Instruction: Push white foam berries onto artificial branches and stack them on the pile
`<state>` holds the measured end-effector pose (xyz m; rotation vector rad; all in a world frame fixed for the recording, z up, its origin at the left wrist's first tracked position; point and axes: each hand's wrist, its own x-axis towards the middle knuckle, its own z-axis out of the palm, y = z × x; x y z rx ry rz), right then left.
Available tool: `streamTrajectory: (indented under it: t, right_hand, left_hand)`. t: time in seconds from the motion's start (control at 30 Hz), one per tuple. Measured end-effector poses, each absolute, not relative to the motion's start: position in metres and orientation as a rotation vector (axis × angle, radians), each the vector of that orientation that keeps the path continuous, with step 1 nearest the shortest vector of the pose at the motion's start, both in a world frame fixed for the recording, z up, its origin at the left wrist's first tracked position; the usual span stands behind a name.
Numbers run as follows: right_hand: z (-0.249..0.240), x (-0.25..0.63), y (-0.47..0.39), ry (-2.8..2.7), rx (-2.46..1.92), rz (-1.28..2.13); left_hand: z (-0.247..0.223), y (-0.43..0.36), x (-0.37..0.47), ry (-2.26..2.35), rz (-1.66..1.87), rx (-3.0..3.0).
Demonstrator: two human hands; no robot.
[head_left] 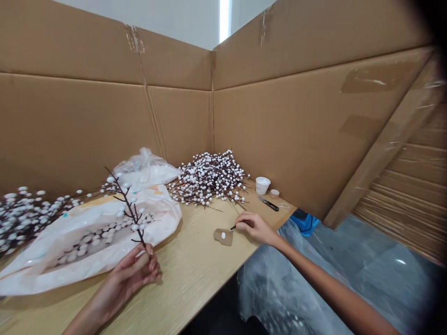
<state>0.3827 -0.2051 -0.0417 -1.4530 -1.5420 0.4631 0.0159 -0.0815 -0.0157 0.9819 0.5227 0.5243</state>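
Observation:
My left hand (138, 269) is closed around the lower end of a dark brown artificial berry branch (130, 208), which tilts up to the left and carries several white balls. Behind that branch lies an open white plastic bag (169, 218) with loose white balls (84, 244) inside. My right hand (254, 227) pinches a thin dark stick (233, 227); its tip is just over a small cardboard piece (218, 238). A dab of white paste (223, 235) sits on that cardboard. Whether the stick's tip touches the cardboard, I cannot tell.
A heap of white-berry branches (209, 179) lies at the table's back corner, with more branches (24, 216) at far left. A clear plastic bag (145, 167), white cup (262, 185), tape roll (274, 193) and thread snips (268, 203) stand around. Cardboard walls (272, 125) enclose the back.

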Motion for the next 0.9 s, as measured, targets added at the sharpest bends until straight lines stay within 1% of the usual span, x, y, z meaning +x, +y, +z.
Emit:
streamTrajectory:
  t: [0.3,0.57,0.9]
  right_hand:
    - [-0.048,0.378,-0.199,-1.639,-1.372,0.473]
    - [-0.052,0.382,-0.198,-1.635,-1.39,0.469]
    - [-0.047,0.381,-0.201,-1.635,-1.445,0.492]
  left_hand:
    - [-0.023,-0.078,0.014,0.455,0.511,1.003]
    - [-0.021,-0.081,0.014,0.452,0.506,1.015]
    - [-0.017,-0.085,0.017,0.446,0.53,1.005]
